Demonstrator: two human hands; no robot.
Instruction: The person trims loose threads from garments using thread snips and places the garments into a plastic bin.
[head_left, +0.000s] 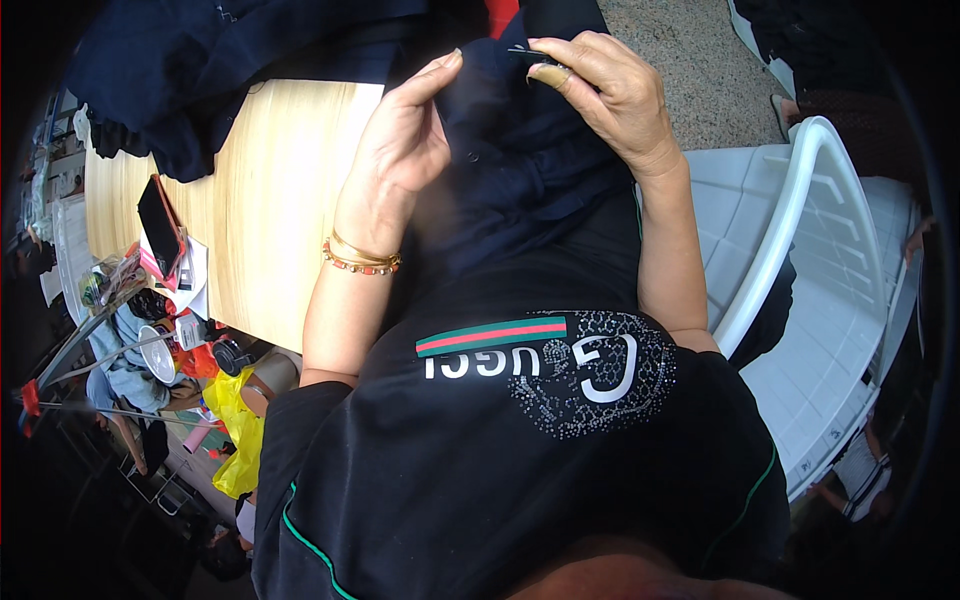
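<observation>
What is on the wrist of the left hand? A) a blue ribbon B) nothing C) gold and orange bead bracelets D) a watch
C: gold and orange bead bracelets circle the wrist of the left hand, which holds the dark navy garment along with the right hand.

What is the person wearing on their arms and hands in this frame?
Both forearms are bare below short black sleeves. The left hand has gold bangles and an orange beaded bracelet at the wrist. The right hand has a tan wrap around one fingertip.
</observation>
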